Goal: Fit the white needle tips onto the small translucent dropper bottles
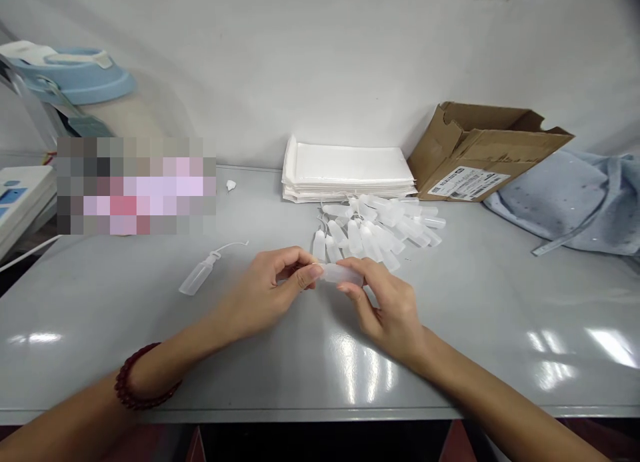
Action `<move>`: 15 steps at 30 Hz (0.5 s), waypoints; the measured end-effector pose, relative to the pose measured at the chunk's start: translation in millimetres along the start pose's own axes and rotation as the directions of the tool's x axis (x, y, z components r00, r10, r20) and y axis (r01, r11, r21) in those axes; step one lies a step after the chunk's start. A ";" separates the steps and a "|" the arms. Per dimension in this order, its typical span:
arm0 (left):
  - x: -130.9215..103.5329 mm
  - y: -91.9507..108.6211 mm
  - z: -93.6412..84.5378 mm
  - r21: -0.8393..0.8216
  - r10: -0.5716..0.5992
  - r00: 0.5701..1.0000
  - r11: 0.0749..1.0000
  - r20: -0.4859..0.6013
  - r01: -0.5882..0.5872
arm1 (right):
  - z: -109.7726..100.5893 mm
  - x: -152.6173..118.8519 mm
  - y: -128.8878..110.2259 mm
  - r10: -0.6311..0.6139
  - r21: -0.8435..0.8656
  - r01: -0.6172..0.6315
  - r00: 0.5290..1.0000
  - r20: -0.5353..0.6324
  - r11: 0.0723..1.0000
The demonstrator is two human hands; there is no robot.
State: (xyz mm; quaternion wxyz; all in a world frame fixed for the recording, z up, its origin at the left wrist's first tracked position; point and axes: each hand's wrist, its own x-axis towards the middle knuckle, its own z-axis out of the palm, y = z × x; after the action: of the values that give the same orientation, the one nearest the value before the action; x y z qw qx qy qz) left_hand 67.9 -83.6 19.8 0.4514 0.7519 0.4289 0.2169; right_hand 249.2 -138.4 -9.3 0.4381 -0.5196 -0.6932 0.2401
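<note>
A small translucent plastic bottle lies sideways between my hands, just above the grey table. My right hand grips its body between thumb and fingers. At the neck end, my left hand pinches with thumb and fingertips, which hide the cap. Right behind my hands is a loose pile of similar bottles, several with white caps or thin straps. Off to the left, a single bottle rests on the table with its strap stretched out.
A stack of white trays stands against the wall. Right of it are an open cardboard box and a grey-blue cloth. A small white scrap lies left of the stack. A tumbler with a blue lid and a white device occupy the left.
</note>
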 end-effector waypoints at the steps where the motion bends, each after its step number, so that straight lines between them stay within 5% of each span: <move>1: 0.2 0.2 -0.1 -0.024 0.003 1.000 1.000 0.004 -0.003 | 0.0 -0.3 0.4 -0.028 -0.023 0.028 1.000 -0.007 0.999; 3: 0.3 0.0 0.5 -0.051 0.013 1.000 0.999 0.007 -0.012 | -0.4 -0.2 -0.1 0.010 0.008 -0.010 1.000 -0.002 1.000; 6: 0.0 -0.9 2.7 -0.012 0.034 0.999 0.999 -0.008 -0.034 | -1.3 0.7 -2.7 0.231 0.195 -0.246 0.968 0.096 0.949; 11: -1.3 -4.8 7.0 0.221 0.214 0.974 0.956 -0.078 -0.193 | -1.5 4.8 -5.2 0.422 0.567 -0.560 0.828 0.368 0.604; 15: -1.0 -10.5 8.8 0.372 0.501 0.858 0.823 -0.115 -0.430 | -2.9 10.1 -3.8 0.447 0.670 -0.659 0.741 0.502 0.341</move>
State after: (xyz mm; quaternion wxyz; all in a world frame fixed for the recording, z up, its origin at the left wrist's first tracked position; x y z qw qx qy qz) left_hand 68.9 -86.4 6.4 0.2035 0.8723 0.3062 0.3223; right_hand 249.0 -130.7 -1.2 0.4333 -0.4278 -0.3243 0.7239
